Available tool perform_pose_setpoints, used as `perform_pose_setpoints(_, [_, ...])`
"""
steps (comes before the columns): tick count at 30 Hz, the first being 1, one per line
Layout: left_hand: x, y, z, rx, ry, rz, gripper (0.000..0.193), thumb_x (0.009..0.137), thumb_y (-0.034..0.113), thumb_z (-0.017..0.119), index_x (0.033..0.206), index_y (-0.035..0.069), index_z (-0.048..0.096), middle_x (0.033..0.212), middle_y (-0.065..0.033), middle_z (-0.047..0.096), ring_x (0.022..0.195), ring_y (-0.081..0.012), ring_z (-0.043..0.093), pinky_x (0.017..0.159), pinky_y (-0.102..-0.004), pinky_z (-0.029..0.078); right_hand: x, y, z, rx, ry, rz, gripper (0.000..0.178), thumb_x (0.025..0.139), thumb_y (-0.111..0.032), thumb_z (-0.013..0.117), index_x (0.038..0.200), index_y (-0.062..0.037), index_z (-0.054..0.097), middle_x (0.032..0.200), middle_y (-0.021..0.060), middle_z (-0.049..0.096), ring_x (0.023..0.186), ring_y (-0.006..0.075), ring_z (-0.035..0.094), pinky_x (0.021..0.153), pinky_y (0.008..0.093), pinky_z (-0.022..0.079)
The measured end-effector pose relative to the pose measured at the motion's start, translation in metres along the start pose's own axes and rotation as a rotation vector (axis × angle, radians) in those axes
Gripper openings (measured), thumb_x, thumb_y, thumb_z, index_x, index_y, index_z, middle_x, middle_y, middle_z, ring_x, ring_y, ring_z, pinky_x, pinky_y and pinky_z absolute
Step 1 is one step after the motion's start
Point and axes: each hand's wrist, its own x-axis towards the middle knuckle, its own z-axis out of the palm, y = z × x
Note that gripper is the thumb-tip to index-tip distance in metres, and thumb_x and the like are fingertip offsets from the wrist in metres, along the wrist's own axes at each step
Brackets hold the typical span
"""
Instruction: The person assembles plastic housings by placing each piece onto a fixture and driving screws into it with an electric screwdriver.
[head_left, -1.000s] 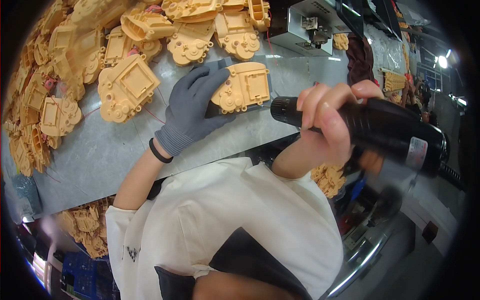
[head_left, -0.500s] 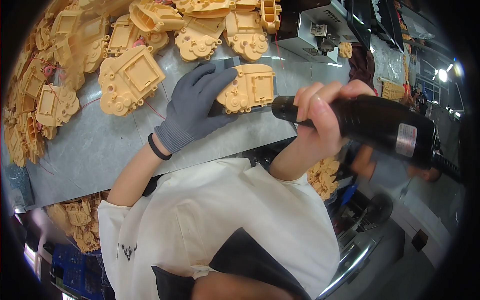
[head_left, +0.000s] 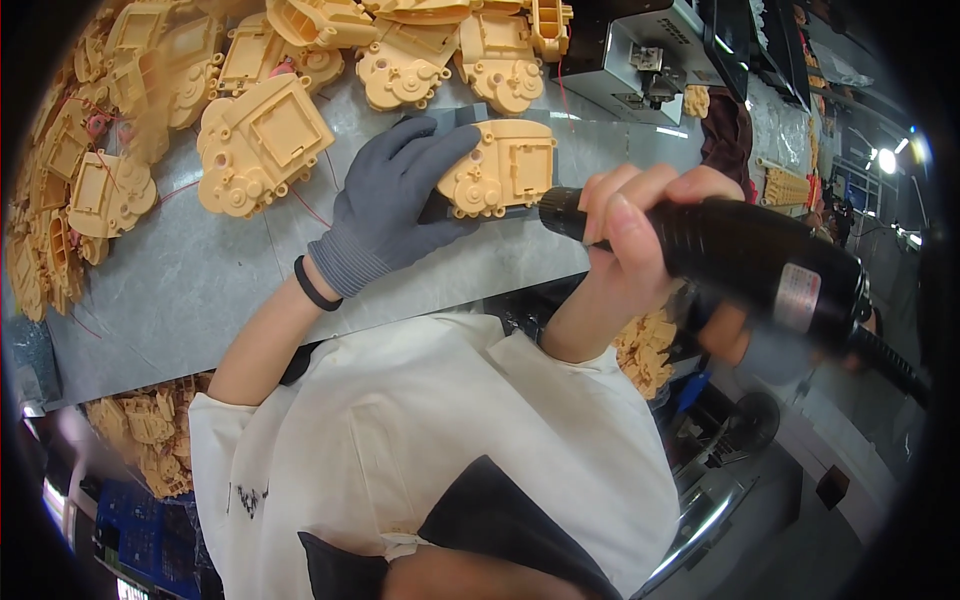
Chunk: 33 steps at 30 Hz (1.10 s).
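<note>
My left hand, in a grey knit glove, curls its fingers around the left end of a yellow plastic housing. This housing lies flat on a dark grey block fixture, its round bosses and rectangular recess facing up. My bare right hand is wrapped around a black electric screwdriver held almost level. The screwdriver's nose is close to the housing's right end; whether they touch I cannot tell. Its bit is not visible. A cable leaves the tool's rear at the right.
More yellow housings with thin red wires are heaped along the left and far side of the grey table. At the far right stands a metal-faced machine. Another person's arm shows beyond my right forearm. Below the table edge lie more yellow parts.
The screwdriver's rear end has dipped toward me, and its nose has shifted slightly left. My left hand keeps its grip on the housing. The whole view has moved a little.
</note>
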Motion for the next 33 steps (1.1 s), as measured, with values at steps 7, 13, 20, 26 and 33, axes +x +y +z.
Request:
perform_pose_setpoints(7, [0.000,-0.003,-0.001,-0.005,0.009,0.017,0.079,0.059,0.029,0.079,0.128,0.012,0.044,0.111,-0.0103,0.056,0.108,-0.0323,0.049,0.090,-0.0415,0.041,0.005,-0.002,-0.009,0.016,-0.180,-0.052,0.048,0.072,0.002,0.053,0.116,-0.0048,0.036,0.060,0.0057,0.045,0.046,0.0164,0.044,0.049,0.0333,0.039])
perform_pose_setpoints(13, [0.000,0.003,-0.001,0.020,-0.006,0.005,0.076,0.060,0.031,0.077,0.127,0.013,0.045,0.114,-0.0093,0.055,0.108,-0.0322,0.049,0.091,-0.0419,0.040,0.090,-0.001,-0.080,0.037,0.497,-0.221,0.043,0.067,0.009,0.056,0.107,-0.0018,0.045,0.059,0.0072,0.049,0.046,0.0152,0.048,0.052,0.0285,0.044])
perform_pose_setpoints(20, [-0.004,0.002,-0.001,-0.012,-0.021,-0.013,0.076,0.061,0.031,0.077,0.127,0.012,0.045,0.115,-0.0092,0.055,0.110,-0.0319,0.048,0.091,-0.0420,0.040,0.100,0.016,-0.066,-0.116,0.415,-0.102,0.036,0.064,0.010,0.059,0.097,0.0030,0.047,0.059,0.0080,0.050,0.045,0.0168,0.049,0.050,0.0300,0.045])
perform_pose_setpoints(26, [-0.001,-0.001,-0.003,-0.029,-0.011,-0.008,0.076,0.061,0.028,0.077,0.128,0.012,0.043,0.113,-0.0099,0.056,0.109,-0.0311,0.048,0.091,-0.0415,0.040,0.025,-0.017,-0.012,0.221,0.075,-0.130,0.053,0.072,0.004,0.051,0.121,-0.0020,0.032,0.060,0.0081,0.047,0.048,0.0192,0.047,0.056,0.0368,0.044])
perform_pose_setpoints(33, [-0.001,-0.005,-0.005,-0.017,-0.033,0.004,0.075,0.063,0.031,0.075,0.128,0.012,0.043,0.110,-0.0109,0.056,0.108,-0.0322,0.048,0.091,-0.0417,0.040,-0.002,-0.016,0.016,0.267,-0.367,-0.109,0.048,0.073,0.009,0.057,0.112,-0.0062,0.032,0.065,0.0102,0.052,0.050,0.0202,0.051,0.052,0.0343,0.043])
